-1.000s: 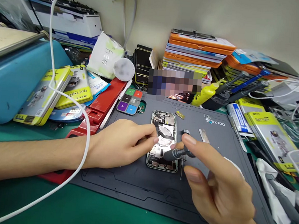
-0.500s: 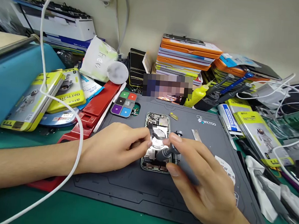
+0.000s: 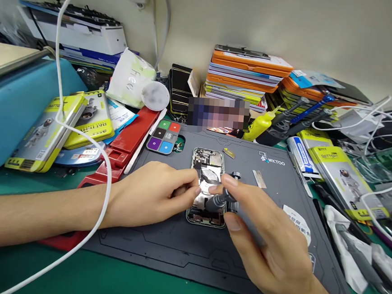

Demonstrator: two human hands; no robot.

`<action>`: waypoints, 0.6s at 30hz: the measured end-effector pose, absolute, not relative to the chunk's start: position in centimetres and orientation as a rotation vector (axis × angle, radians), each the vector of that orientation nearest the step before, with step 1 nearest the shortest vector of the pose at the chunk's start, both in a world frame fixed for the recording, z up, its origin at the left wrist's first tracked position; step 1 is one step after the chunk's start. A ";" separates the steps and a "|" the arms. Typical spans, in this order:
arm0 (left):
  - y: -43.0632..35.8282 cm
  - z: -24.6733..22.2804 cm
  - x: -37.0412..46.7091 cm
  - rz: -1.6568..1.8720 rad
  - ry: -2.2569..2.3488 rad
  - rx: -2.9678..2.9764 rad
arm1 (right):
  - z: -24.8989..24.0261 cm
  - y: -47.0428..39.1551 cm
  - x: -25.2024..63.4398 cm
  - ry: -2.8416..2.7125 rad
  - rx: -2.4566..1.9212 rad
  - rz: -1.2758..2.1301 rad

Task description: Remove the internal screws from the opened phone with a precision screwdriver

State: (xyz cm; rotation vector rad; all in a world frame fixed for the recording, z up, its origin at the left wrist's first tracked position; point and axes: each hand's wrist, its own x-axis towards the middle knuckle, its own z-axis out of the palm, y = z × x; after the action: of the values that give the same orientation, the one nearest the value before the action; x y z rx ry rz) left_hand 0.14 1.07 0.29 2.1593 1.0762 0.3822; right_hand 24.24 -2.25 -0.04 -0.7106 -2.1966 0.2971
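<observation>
An opened phone with bare inner parts lies upright on the grey mat. My left hand rests at the phone's left edge, thumb and forefinger pinched together; whatever is between the fingertips is too small to make out. A dark grey tool with a knob stands over the phone's lower right part. Around it, on the right, my right hand has its forefinger on the upper side and its thumb below, lightly holding the tool.
A white cable arches over my left forearm. Coloured magnetic tray, yellow battery boxes and a red tool lie left. A yellow bottle and tool holder stand behind; more battery packs and tools lie right.
The view has shifted slightly. My right thumb has moved a little away from the phone's lower edge, and the left hand keeps its pinch.
</observation>
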 end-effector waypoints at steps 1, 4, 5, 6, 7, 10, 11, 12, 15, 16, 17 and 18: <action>1.1 0.3 0.1 0.385 1.077 2.162 | 0.0 -2.3 24.2 -2.196 -0.710 0.295; 1.0 0.3 0.1 0.400 1.089 2.162 | -0.1 -2.3 24.2 -2.197 -0.718 0.295; 1.0 0.3 0.0 0.403 1.096 2.162 | -0.1 -2.4 24.1 -2.198 -0.718 0.300; 1.0 0.4 0.0 0.403 1.103 2.163 | -0.1 -2.4 24.1 -2.196 -0.717 0.300; 0.9 0.4 0.0 0.402 1.113 2.165 | -0.2 -2.4 24.2 -2.193 -0.725 0.295; 0.9 0.6 -0.1 0.382 1.121 2.168 | -0.2 -2.4 24.2 -2.198 -0.736 0.287; 0.9 0.6 -0.1 0.376 1.124 2.168 | -0.3 -2.4 24.3 -2.200 -0.726 0.297; 0.9 0.6 0.0 0.371 1.126 2.172 | -0.3 -2.3 24.3 -2.196 -0.711 0.304; 1.0 0.4 0.0 0.365 1.122 2.199 | -0.3 -2.3 24.2 -2.186 -0.699 0.291; 1.0 0.3 0.0 0.364 1.109 2.209 | -0.3 -2.3 24.1 -2.187 -0.705 0.290; 1.0 0.3 0.0 0.366 1.096 2.218 | -0.3 -2.3 24.1 -2.193 -0.712 0.297; 1.0 0.2 0.0 0.368 1.084 2.225 | -0.3 -2.3 24.0 -2.197 -0.720 0.308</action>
State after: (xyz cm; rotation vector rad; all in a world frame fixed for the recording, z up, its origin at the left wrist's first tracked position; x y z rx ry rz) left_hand 0.05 0.96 0.22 2.2250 1.0845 0.3677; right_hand 24.00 -2.34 -0.31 -0.7200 -2.1966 0.3082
